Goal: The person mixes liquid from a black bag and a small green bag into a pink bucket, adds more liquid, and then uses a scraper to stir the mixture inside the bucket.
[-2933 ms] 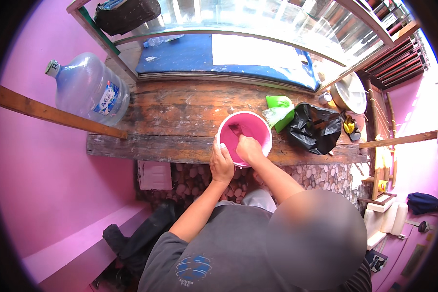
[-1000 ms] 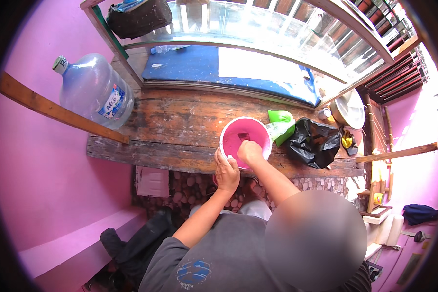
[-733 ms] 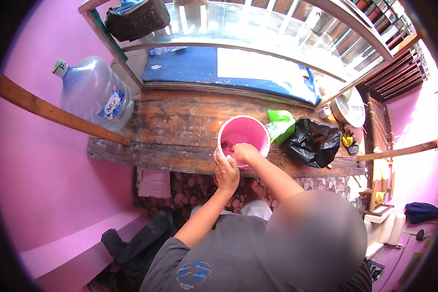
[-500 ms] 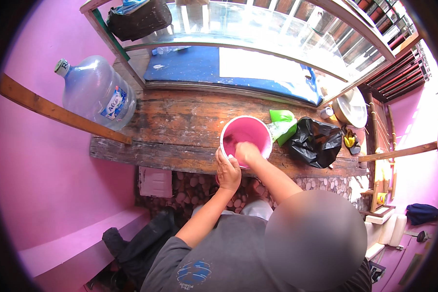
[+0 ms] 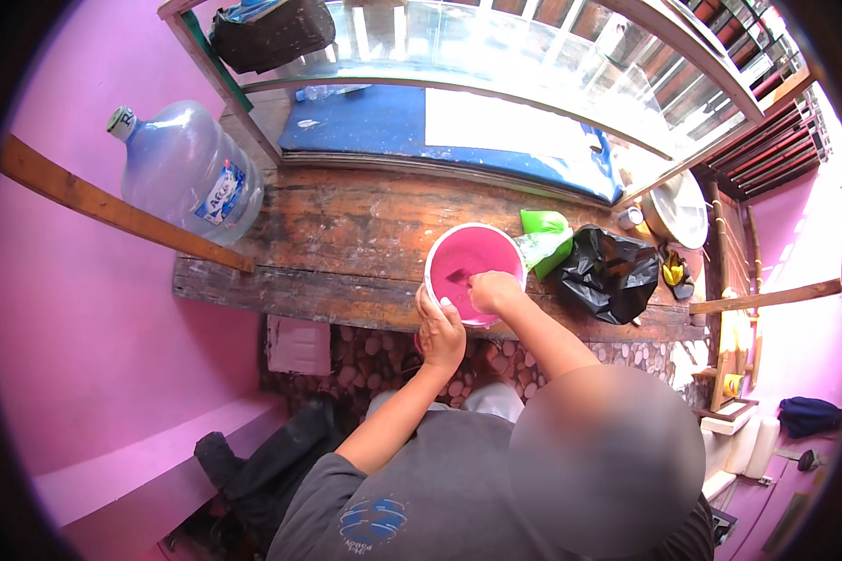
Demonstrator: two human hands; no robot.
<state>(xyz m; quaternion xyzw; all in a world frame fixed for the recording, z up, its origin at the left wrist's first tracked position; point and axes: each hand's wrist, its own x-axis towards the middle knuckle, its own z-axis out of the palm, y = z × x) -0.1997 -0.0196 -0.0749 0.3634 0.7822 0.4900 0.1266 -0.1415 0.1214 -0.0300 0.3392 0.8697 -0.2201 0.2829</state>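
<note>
A white-rimmed bucket with pink inside and pink material at the bottom sits at the front edge of the wooden table. My left hand grips the bucket's near left side, fingers wrapped against it. My right hand is inside the bucket, closed on a small flat tool, probably a scraper, whose dark blade rests in the pink material. Just right of the bucket lie a green bag with a clear top and a crumpled black plastic bag.
A large water jug stands at the left beside a wooden beam. Behind are a glass-fronted case and a blue board. At the right are a small can, a large pot and another wooden bar.
My right hand and the tool have shifted around inside the bucket, lately a little to the right. My left hand stays on the bucket's side.
</note>
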